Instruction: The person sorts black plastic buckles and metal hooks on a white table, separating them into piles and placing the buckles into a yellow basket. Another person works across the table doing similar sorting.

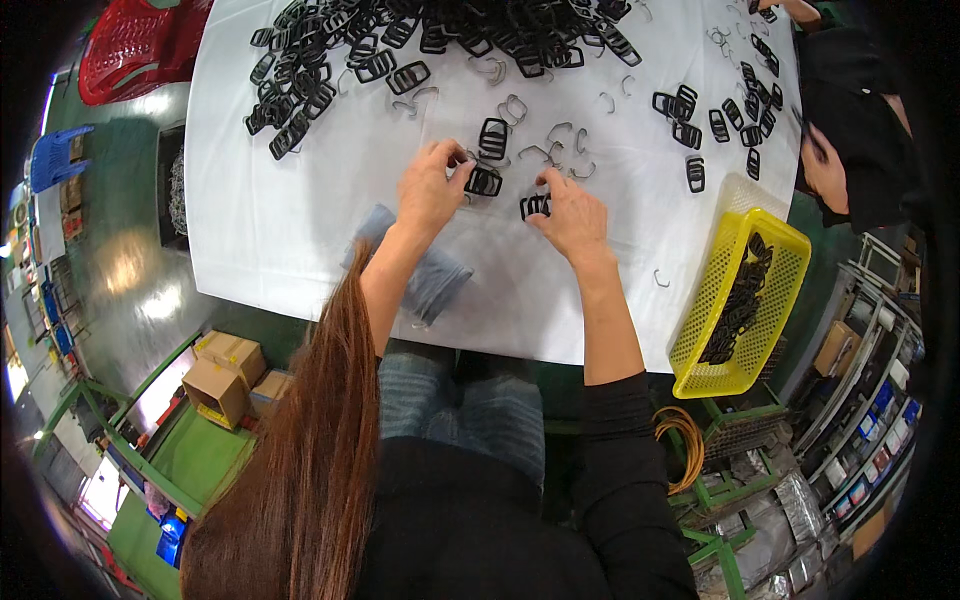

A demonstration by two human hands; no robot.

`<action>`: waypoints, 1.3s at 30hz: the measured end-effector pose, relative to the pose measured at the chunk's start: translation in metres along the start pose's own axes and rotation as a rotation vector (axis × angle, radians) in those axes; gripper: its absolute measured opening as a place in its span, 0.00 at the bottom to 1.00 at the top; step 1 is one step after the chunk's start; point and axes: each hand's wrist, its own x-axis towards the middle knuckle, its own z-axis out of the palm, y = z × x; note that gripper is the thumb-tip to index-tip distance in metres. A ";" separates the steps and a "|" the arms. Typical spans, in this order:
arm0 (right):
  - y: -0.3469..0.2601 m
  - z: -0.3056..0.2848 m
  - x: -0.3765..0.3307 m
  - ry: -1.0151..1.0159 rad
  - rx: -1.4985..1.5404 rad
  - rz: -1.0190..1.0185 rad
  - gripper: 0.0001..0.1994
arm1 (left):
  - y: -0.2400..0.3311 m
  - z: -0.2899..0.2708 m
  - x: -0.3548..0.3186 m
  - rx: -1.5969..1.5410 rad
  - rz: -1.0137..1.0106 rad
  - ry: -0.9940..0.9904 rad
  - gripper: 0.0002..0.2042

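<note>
Over a white table [530,310], our left hand [428,190] curls its fingers at the edge of a black buckle [485,182] — whether they grip it, we cannot tell. Our right hand [576,218] pinches a second buckle [532,207] between thumb and finger, near scattered wire clips [580,138]. A heap of buckles [480,22] lies beyond; a yellow basket [712,384] holds black parts [738,312] at right.

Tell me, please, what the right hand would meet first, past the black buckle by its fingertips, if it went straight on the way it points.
Most likely the loose bent wire pieces just ahead of the right hand, though its height above them is unclear.
</note>
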 end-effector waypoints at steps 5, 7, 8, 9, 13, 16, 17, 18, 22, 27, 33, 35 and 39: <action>0.015 -0.003 -0.010 -0.100 0.378 0.091 0.16 | -0.002 0.008 -0.012 0.218 0.081 0.041 0.15; 0.024 -0.012 -0.007 -0.215 0.956 0.255 0.15 | -0.002 0.009 -0.012 0.189 0.133 0.037 0.15; 0.025 -0.014 -0.003 -0.180 1.191 0.190 0.13 | -0.003 0.008 -0.010 0.158 0.152 0.022 0.15; 0.023 -0.015 0.003 -0.135 1.384 0.207 0.11 | -0.004 0.006 -0.010 0.127 0.168 0.005 0.15; -0.004 -0.010 0.064 -0.110 0.861 0.231 0.12 | -0.019 -0.017 -0.005 -0.697 -0.390 -0.281 0.08; -0.038 0.013 0.084 0.045 0.320 0.309 0.17 | -0.028 -0.030 -0.006 -0.619 -0.477 -0.120 0.09; -0.045 0.017 0.089 0.133 0.198 0.315 0.18 | -0.030 -0.032 -0.006 -0.734 -0.487 -0.090 0.12; -0.049 0.018 0.091 0.113 0.175 0.359 0.19 | -0.030 -0.032 -0.005 -0.733 -0.449 -0.064 0.12; -0.045 0.009 0.075 0.131 0.154 0.401 0.22 | -0.024 -0.021 0.011 -0.484 -0.277 -0.047 0.12; -0.047 0.012 0.056 0.192 0.073 0.245 0.22 | -0.007 -0.002 0.054 -0.782 -0.317 -0.020 0.13; -0.047 0.017 0.066 0.070 0.553 0.100 0.17 | -0.004 -0.005 0.108 -0.177 -0.208 0.215 0.20; -0.025 0.003 0.056 -0.236 1.246 0.188 0.15 | -0.001 0.004 0.117 0.082 -0.152 0.250 0.21; 0.012 -0.009 0.008 -0.229 1.728 0.074 0.14 | 0.007 0.002 0.116 0.200 -0.060 0.192 0.14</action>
